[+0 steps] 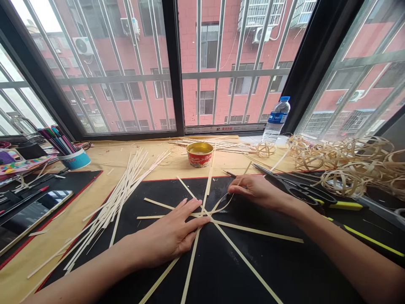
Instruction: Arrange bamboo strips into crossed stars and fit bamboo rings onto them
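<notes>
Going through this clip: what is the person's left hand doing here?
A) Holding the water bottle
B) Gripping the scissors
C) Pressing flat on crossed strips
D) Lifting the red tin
C. The bare left hand lies spread flat over the crossing of the pale bamboo strips on the black mat.

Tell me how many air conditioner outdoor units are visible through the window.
4 outdoor units: one upper left, one beside it at the top, one at top centre, one low on the right. More may be hidden behind the window frames.
</notes>
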Demonstrator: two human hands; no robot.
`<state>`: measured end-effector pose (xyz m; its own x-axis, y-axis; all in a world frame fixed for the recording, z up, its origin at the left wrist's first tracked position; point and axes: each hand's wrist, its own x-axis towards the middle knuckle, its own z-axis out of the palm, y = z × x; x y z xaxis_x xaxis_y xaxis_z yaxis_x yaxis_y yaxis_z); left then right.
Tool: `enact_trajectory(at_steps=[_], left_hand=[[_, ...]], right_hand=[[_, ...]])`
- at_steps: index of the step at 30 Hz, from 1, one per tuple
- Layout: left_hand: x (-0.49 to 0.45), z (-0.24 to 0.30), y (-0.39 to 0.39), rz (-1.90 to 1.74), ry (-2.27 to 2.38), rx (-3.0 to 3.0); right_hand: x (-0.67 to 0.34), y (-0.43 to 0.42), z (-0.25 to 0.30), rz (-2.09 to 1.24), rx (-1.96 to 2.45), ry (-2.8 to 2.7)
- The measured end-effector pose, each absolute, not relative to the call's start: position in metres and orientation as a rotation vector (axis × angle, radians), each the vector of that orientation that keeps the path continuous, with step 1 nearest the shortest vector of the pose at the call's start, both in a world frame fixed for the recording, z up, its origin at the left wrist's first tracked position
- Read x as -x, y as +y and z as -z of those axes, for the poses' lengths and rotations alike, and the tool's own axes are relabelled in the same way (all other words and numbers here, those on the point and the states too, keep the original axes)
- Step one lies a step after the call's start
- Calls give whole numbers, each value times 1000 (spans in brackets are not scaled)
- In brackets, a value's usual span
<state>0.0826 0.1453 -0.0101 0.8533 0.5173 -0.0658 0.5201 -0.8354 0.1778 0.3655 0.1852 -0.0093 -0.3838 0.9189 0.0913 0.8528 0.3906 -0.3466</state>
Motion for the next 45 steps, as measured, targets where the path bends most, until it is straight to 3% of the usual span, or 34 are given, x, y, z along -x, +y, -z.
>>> enact_trajectory(at_steps=[14,27,38,45], left_hand=[[-81,9,143,-78,784,-2808],[-81,9,142,-79,771,-2825],[-81,6,139,-14,765,-2836],[-82,6,140,-19,762,-2839]], right_hand=[[-354,186,5,-397,1296,-2628],[-322,165,-10,-224,1838,-2448],[-320,161,1,-561,1782,-2177],[-317,150,17,-418,1782,-2080]])
